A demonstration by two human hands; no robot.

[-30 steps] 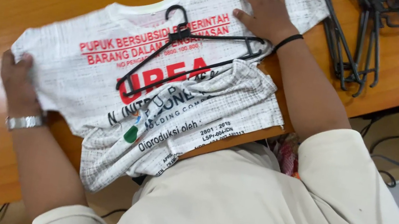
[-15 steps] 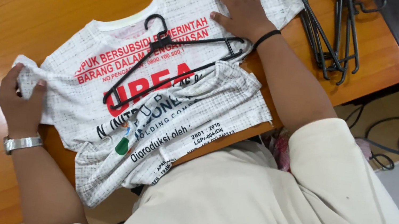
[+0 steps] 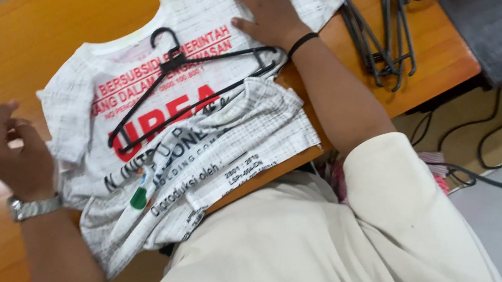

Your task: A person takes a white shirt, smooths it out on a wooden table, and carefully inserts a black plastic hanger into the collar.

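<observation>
A white printed T-shirt lies face up on the wooden table, its hem hanging over the near edge toward the person's lap. 1 black hanger rests on top of its chest print. The right hand lies flat, fingers spread, pressing the far sleeve. The left hand hovers just beside the folded-in near sleeve, fingers loosely curled, gripping nothing. A pile of spare hangers sits near the right arm. The risks, as I judge them — the loose hanger sliding off the print, or the overhanging hem dragging the shirt off the edge.
</observation>
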